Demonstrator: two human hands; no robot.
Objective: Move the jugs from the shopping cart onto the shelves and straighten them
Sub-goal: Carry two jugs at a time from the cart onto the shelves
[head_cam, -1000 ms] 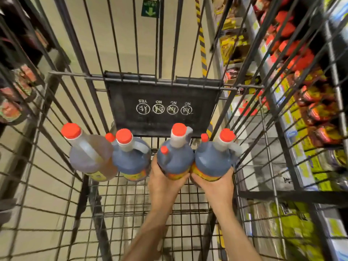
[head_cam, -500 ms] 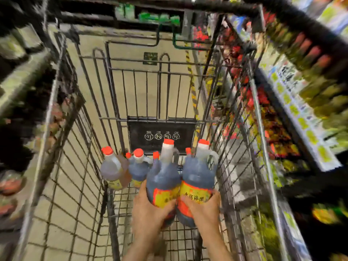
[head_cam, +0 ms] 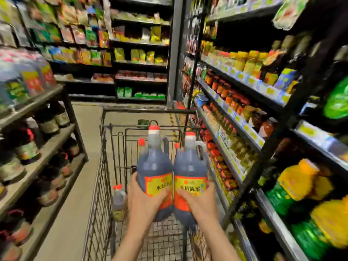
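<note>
Two dark vinegar jugs are up out of the shopping cart [head_cam: 105, 166] and held side by side in the centre of the frame, upright and touching each other along their sides. The left hand [head_cam: 145, 200] wraps the lower body of the left jug [head_cam: 154, 166], fingers curled across its yellow and red label; the right hand [head_cam: 197, 202] grips the right jug [head_cam: 190, 166] the same way, thumb over the label's lower edge. Both hold low on the body, not by the moulded handles near the red caps, so the weight sits high above the grip.

To do this carry well, I would keep the jugs pressed together and vertical so neither tips forward, and lift them clear of the cart's wire rim before swinging sideways. One more jug [head_cam: 118, 202] stands in the cart at lower centre-left, so another trip is likely. Which shelf they belong on cannot be told; the left shelves [head_cam: 47, 147] at the left edge of the frame carry similar dark bottles and look the likelier spot. Set one jug down first, then the other, labels facing out
</note>
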